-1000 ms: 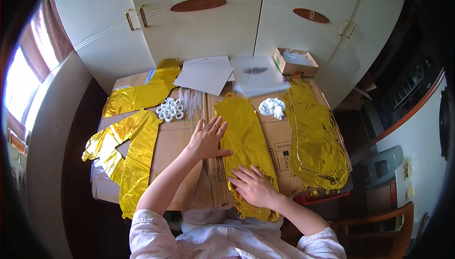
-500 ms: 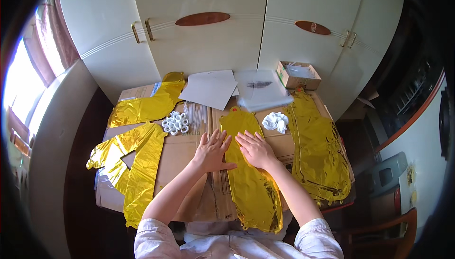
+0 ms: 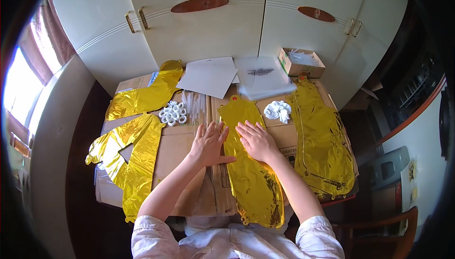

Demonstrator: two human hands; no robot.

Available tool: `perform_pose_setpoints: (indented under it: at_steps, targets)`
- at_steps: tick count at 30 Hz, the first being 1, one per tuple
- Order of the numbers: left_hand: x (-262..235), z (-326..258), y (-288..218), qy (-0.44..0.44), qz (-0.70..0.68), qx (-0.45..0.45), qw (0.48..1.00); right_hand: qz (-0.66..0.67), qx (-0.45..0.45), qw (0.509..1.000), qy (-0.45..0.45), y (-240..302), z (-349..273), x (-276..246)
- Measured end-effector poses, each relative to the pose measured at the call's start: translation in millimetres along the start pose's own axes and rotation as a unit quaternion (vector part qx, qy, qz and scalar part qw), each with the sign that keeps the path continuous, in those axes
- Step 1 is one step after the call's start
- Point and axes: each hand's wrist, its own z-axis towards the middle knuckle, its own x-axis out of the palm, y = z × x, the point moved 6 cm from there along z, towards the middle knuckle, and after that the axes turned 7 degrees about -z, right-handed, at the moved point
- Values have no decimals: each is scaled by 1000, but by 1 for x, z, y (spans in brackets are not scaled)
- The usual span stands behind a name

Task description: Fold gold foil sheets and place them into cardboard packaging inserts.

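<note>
A long gold foil balloon [image 3: 253,192], deflated and flat, lies lengthwise on the cardboard in front of me. My left hand [image 3: 208,144] rests palm down at its left edge, fingers spread, with the thumb reaching onto the foil. Across the balloon's upper middle lies my right hand [image 3: 257,143], flat with fingers extended. Neither hand grips anything. Just right of the balloon's far end sits a crumpled white bundle [image 3: 277,111]. White rings [image 3: 174,113] are heaped to the left, beside a bunch of clear straws [image 3: 194,105].
More flat gold balloons flank the work: one with a triangular hole [image 3: 142,138], one bent [image 3: 144,100], one broad [image 3: 320,145]. Behind are white sheets [image 3: 208,76], a clear plastic sleeve [image 3: 262,83] and a small box [image 3: 303,72]. Cupboard doors [image 3: 199,31] stand beyond the cardboard [image 3: 177,157].
The view has tipped slightly, so the table's things appear a little higher in the picture. Both hands remain flat at about the same spot on the balloon.
</note>
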Motion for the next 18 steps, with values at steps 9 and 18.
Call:
perform_pose_setpoints:
  at_steps: [9,18]
  targets:
    - [-2,0,-3,12,20,-13,1000,-61,-2,996,65,6,0,-7]
    - [-14,-4,1,-73,39,19,996,-68,1,996,64,5,0,-5]
